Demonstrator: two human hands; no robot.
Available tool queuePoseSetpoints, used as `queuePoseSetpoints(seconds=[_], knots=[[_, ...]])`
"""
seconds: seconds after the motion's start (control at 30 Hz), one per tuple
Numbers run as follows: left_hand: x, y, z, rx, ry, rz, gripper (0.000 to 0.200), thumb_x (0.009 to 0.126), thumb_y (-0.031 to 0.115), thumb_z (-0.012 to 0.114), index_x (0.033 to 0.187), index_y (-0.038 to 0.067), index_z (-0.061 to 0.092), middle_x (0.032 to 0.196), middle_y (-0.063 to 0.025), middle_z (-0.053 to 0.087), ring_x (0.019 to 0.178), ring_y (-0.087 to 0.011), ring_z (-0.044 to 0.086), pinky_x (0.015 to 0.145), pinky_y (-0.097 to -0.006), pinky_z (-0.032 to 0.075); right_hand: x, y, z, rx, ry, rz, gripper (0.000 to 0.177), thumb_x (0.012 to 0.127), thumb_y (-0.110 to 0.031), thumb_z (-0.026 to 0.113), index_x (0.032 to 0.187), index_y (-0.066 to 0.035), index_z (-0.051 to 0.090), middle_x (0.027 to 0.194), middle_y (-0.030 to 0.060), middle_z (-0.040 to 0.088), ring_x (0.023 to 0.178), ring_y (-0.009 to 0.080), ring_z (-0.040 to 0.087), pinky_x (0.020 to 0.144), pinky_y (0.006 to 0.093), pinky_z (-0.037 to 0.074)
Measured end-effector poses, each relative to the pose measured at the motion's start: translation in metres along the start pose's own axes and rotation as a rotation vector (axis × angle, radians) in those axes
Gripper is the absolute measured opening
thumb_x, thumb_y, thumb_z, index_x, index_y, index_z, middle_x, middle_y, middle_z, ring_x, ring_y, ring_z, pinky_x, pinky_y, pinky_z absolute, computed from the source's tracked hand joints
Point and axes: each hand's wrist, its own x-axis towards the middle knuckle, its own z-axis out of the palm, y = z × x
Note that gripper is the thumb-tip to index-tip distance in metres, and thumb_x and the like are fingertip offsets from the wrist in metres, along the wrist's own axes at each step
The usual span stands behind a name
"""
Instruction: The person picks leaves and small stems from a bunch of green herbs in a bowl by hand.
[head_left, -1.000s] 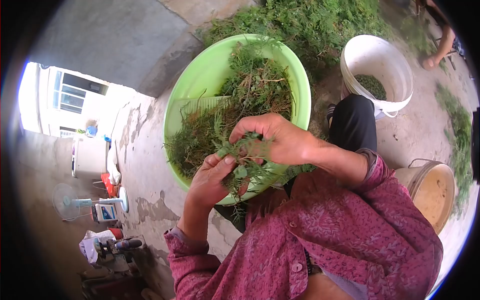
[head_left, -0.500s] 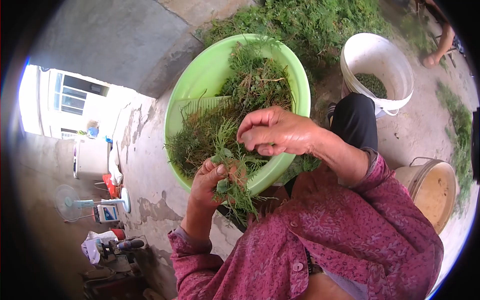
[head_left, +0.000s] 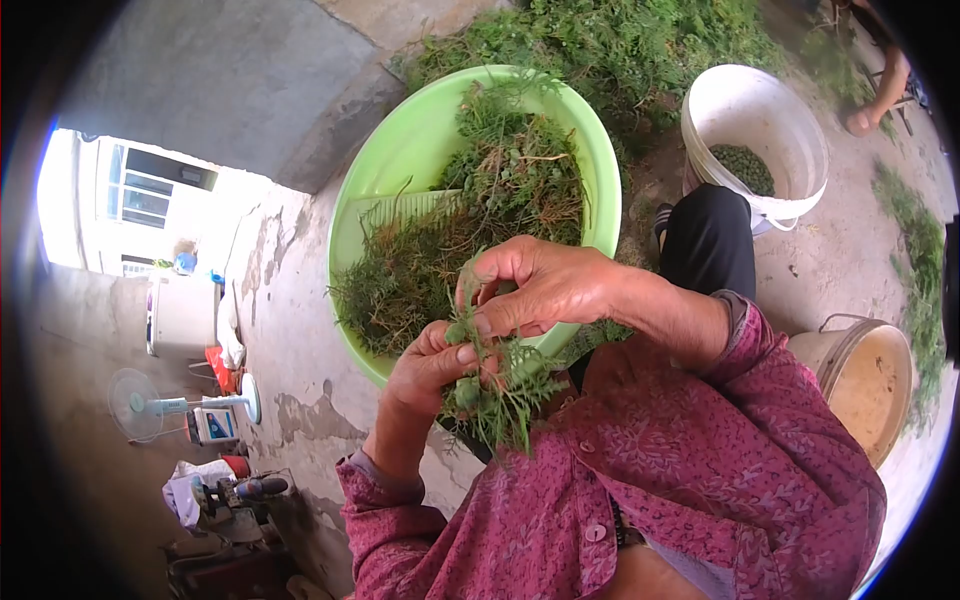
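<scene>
My left hand [head_left: 428,372] is closed round the stem of a green conifer sprig [head_left: 505,400], whose feathery tips hang toward my lap. Small round green cones show among its leaves. My right hand [head_left: 548,285] pinches the upper part of the same sprig with thumb and fingers, right beside my left fingertips. What exactly lies between those fingertips is partly hidden. Both hands are over the near rim of a light green plastic basin [head_left: 388,175], which has a ribbed washboard panel. Inside it lies a heap of cut conifer sprigs [head_left: 520,170], green and brown.
A white bucket [head_left: 720,105] with small green cones [head_left: 742,170] stands at the upper right. Below it is a beige lidded bucket [head_left: 865,385]. Piled greenery [head_left: 610,50] lies behind the basin. Another person's foot [head_left: 862,122] is at far right. A fan [head_left: 150,407] stands left.
My right hand has moved down and left from above the sprig to pinch it next to my left hand. The sprig has shifted slightly right.
</scene>
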Motion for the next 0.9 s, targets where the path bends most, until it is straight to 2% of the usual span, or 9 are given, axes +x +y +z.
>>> queuePoseSetpoints(seconds=[0.17,0.23,0.37,0.47,0.53,0.57,0.63,0.8,0.9], knots=[[-0.009,0.002,-0.006,-0.098,-0.044,-0.011,0.020,0.080,0.018,0.060,0.081,-0.001,0.062,0.072,-0.0078,0.061,0.066,-0.0160,0.058,0.063,-0.0279,0.047,-0.009,-0.002,-0.011,0.024,-0.063,0.020,0.017,0.084,-0.019,0.061,0.084,-0.002,0.057,0.063,-0.0012,0.050,0.047,0.0032,0.039,0.040,0.0165,0.028],[-0.018,0.011,0.002,0.129,0.132,0.017,0.018,0.079,0.017,0.060,0.081,-0.001,0.062,0.071,-0.0074,0.061,0.067,-0.0168,0.058,0.064,-0.0282,0.046,-0.015,0.000,-0.023,0.177,-0.010,0.018,0.017,0.085,-0.017,0.057,0.086,0.000,0.055,0.065,0.0047,0.052,0.042,0.0035,0.037,0.033,0.0168,0.024],[-0.005,0.014,0.011,0.424,0.276,-0.074,0.022,0.088,0.020,0.053,0.083,0.000,0.062,0.064,-0.0020,0.059,0.046,-0.0084,0.050,0.042,-0.0209,0.038,-0.027,-0.031,-0.020,0.364,0.070,-0.156,0.016,0.085,-0.014,0.055,0.096,-0.003,0.055,0.075,0.0079,0.058,0.044,0.0059,0.040,0.033,0.0166,0.022],[0.006,0.010,0.021,0.350,0.333,-0.186,0.022,0.090,0.020,0.051,0.084,0.003,0.062,0.061,0.0010,0.057,0.040,-0.0045,0.044,0.035,-0.0189,0.032,-0.024,-0.037,-0.011,0.260,0.081,-0.224,0.015,0.085,-0.016,0.056,0.092,-0.003,0.058,0.074,0.0063,0.059,0.046,0.0065,0.043,0.035,0.0169,0.025],[0.009,0.007,0.018,0.369,0.339,-0.235,0.023,0.090,0.023,0.052,0.083,0.004,0.062,0.060,0.0021,0.056,0.043,-0.0031,0.044,0.037,-0.0187,0.033,-0.025,-0.037,-0.002,-0.174,0.153,-0.177,0.016,0.086,-0.019,0.058,0.086,-0.003,0.061,0.070,0.0025,0.058,0.050,0.0081,0.047,0.041,0.0204,0.035],[0.009,0.007,0.020,0.369,0.336,-0.236,0.023,0.090,0.023,0.052,0.083,0.004,0.062,0.060,0.0021,0.056,0.043,-0.0031,0.044,0.037,-0.0187,0.033,-0.011,-0.015,-0.003,-0.460,0.213,-0.476,0.019,0.083,-0.020,0.060,0.082,-0.002,0.061,0.065,0.0055,0.060,0.054,0.0157,0.055,0.052,0.0277,0.044],[0.012,0.006,0.024,0.477,0.399,-0.171,0.024,0.089,0.023,0.053,0.082,0.002,0.061,0.059,0.0021,0.054,0.045,-0.0031,0.045,0.038,-0.0200,0.033,-0.016,-0.014,0.003,-0.829,0.317,-0.497,0.013,0.080,-0.014,0.062,0.085,-0.002,0.059,0.066,0.0058,0.059,0.058,0.0156,0.058,0.055,0.0291,0.047],[0.016,0.013,0.038,0.706,0.325,-0.171,0.022,0.087,0.019,0.054,0.080,-0.001,0.061,0.058,-0.0005,0.054,0.047,-0.0067,0.048,0.040,-0.0239,0.034,-0.011,-0.004,0.006,-1.065,0.318,-0.456,0.024,0.077,-0.026,0.060,0.080,-0.002,0.056,0.067,0.0171,0.058,0.066,0.0363,0.059,0.060,0.0422,0.047],[0.008,0.006,0.037,0.760,0.333,-0.084,0.015,0.083,0.012,0.054,0.090,0.000,0.060,0.085,-0.0111,0.053,0.053,-0.0151,0.053,0.039,-0.0283,0.040,-0.007,0.003,-0.005,-0.844,0.280,-0.519,0.024,0.079,-0.024,0.058,0.073,0.000,0.057,0.061,0.0139,0.057,0.060,0.0297,0.060,0.056,0.0391,0.046]])
